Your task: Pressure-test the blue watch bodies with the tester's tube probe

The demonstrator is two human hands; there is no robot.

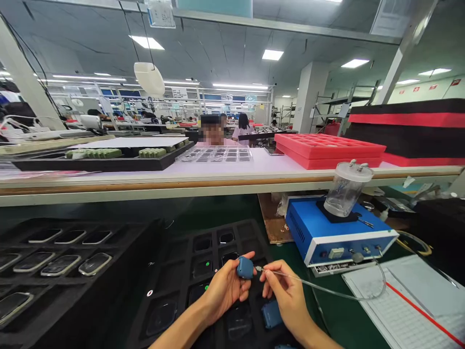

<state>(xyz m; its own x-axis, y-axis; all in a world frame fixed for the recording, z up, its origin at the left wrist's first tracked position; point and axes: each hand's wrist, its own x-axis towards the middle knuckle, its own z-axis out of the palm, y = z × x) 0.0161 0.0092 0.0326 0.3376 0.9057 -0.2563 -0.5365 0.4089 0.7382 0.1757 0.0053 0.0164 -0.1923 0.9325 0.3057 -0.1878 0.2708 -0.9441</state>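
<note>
My left hand (225, 287) grips a small blue watch-like case (245, 267) between thumb and fingers, above a black foam tray (170, 271). My right hand (288, 292) pinches a thin clear tube (329, 292) just behind its metal tip (258, 268). That tip points at the right side of the blue case; whether they touch I cannot tell. Under my right wrist, another blue case (271, 314) lies in the tray. Several dark, glassy pieces sit in the other pockets, some with green dots.
The tube leads to a blue control box (345, 228) carrying a clear canister (347, 189). Left stands a black tray of framed glass pieces (60, 265). Paper sheets (407, 286) lie at right. Overhead, a shelf (225, 169) holds red foam trays (327, 150). People are beyond.
</note>
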